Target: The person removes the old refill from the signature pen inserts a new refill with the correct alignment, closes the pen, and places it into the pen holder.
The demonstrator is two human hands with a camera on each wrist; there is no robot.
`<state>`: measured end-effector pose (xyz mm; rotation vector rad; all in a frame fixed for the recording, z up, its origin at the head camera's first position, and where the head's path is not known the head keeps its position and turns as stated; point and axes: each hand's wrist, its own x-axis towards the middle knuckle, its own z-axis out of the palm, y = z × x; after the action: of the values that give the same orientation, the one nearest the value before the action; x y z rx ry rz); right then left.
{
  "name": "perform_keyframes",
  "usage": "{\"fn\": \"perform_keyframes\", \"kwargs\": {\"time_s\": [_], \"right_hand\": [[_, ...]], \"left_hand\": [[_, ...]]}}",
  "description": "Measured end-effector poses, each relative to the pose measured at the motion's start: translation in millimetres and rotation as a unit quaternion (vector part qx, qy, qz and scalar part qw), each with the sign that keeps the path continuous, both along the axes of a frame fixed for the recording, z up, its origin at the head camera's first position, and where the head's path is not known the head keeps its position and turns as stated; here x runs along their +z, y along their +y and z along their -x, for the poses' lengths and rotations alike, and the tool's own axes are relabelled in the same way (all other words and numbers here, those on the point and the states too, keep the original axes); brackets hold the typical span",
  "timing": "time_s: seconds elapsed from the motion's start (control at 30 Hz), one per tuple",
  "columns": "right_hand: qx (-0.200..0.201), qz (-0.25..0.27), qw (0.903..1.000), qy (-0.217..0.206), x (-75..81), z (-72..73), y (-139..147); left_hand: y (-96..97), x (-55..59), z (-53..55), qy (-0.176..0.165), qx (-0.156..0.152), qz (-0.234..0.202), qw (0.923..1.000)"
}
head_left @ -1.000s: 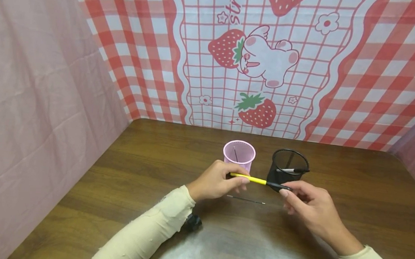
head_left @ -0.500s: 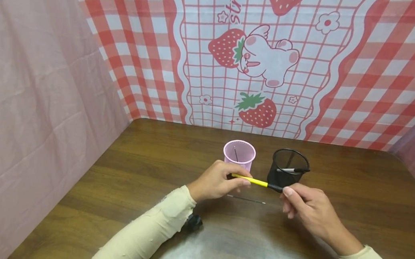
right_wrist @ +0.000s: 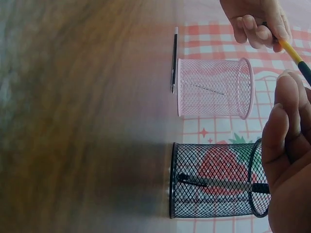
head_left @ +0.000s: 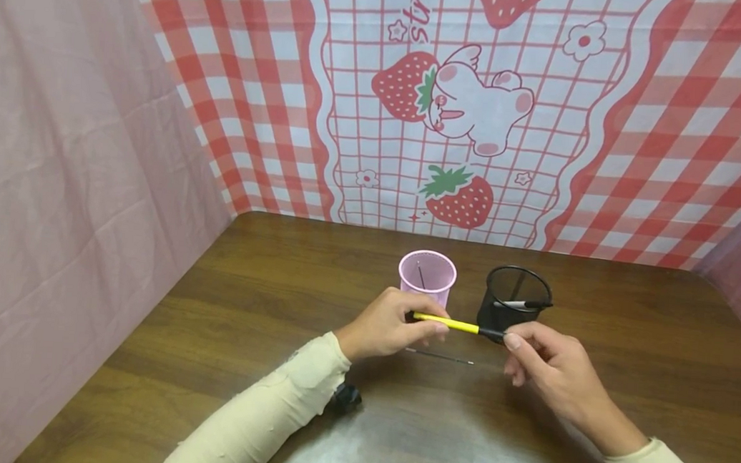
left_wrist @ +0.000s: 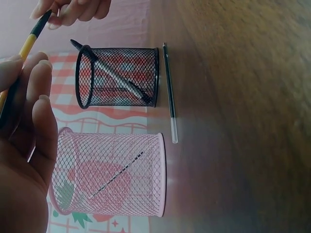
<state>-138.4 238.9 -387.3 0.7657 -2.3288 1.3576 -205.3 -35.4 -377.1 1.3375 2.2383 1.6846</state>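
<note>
A yellow pen [head_left: 461,325] with a black front section is held level between both hands, above the table. My left hand [head_left: 390,324] grips its yellow barrel, thumb on the near side. At the black end, my right hand [head_left: 557,366] pinches the tip between thumb and forefinger; that tip is hidden under the fingers. Below the pen, a thin dark ink refill [head_left: 439,356] lies on the tabletop. In the left wrist view the refill [left_wrist: 170,92] shows a clear end section.
Behind the left hand stands a pink mesh cup [head_left: 429,257] with one thin dark stick inside. To its right, a black mesh cup [head_left: 490,308] holds a silver-and-black pen [head_left: 520,305] leaning on the rim. A checkered strawberry cloth [head_left: 353,115] hangs behind the table.
My right thumb and forefinger have come together over the pen's black tip, which showed before. The pen has shifted slightly right; the left hand has hardly moved.
</note>
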Motion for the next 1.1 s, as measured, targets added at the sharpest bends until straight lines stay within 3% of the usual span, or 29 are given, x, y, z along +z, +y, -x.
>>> {"fn": "perform_keyframes", "kwargs": {"time_s": [0.1,0.37,0.57,0.8,1.1], "right_hand": [[0.005,0.006,1.0,-0.001,0.4,-0.5,0.5],[0.013,0.015,0.9998,0.005,-1.0,0.0,1.1],[0.003,-0.006,1.0,-0.003,2.8,-2.1,1.1],[0.004,-0.015,0.9998,0.016,0.7,0.5,0.7],[0.003,-0.021,0.9997,0.015,-0.4,0.6,-2.1]], "left_hand": [[0.5,-1.1,1.3,-0.017,-0.001,-0.006,0.9998],[-0.4,-0.4,1.8,-0.023,0.011,-0.009,0.9996],[-1.4,0.4,0.5,-0.052,0.025,-0.011,0.9983],[-2.2,-0.6,2.7,0.0,0.025,-0.018,0.9995],[-1.4,-0.9,4.2,0.026,0.015,-0.024,0.9993]]}}
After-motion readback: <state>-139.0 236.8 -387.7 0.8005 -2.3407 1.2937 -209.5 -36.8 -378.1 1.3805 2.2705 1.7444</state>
